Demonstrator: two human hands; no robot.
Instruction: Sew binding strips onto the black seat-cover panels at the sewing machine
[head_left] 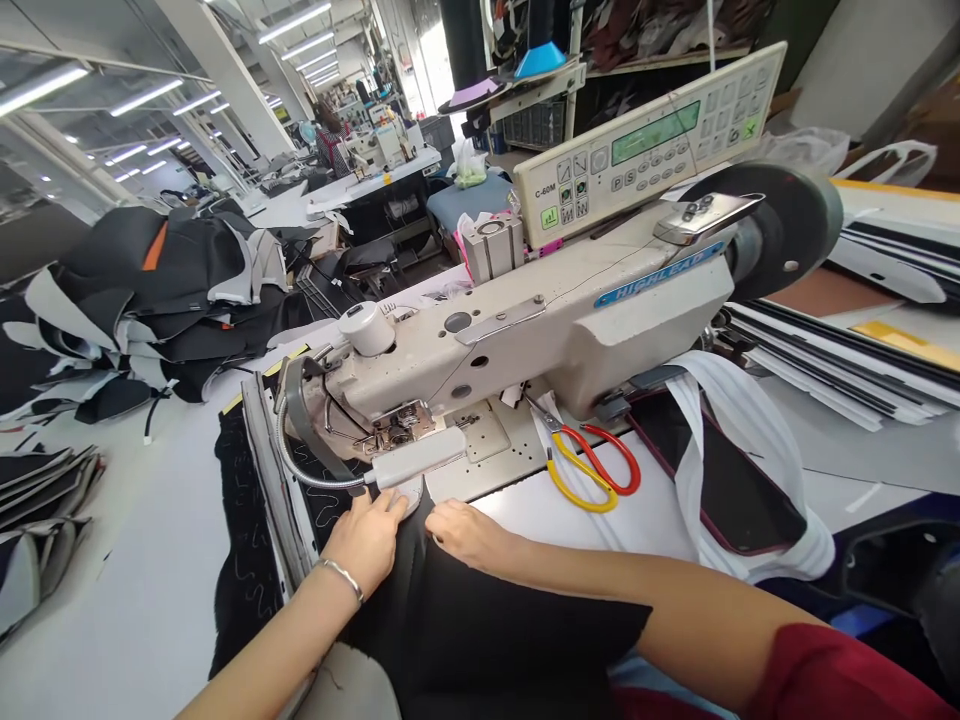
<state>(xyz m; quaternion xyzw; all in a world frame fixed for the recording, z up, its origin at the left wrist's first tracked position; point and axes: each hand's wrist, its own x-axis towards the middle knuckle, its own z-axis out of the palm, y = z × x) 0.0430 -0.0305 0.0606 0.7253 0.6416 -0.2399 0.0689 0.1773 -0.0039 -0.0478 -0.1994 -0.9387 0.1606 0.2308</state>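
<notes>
My left hand (365,535) lies flat on black fabric (465,620) just in front of the needle area of a cream sewing machine (525,330), fingers stretched toward the presser foot (397,430). A thin bracelet circles that wrist. My right hand (469,532) rests on the same fabric beside it, fingers curled and pressed down on the cloth's edge. A small white lamp bar (418,458) on a flexible neck hangs over the fingers.
Scissors with red and yellow handles (592,465) lie on the machine bed at right. A control panel (645,140) stands behind the machine. Piles of black and grey fabric pieces (150,290) cover the table at left. White-edged dark panels (742,470) lie at right.
</notes>
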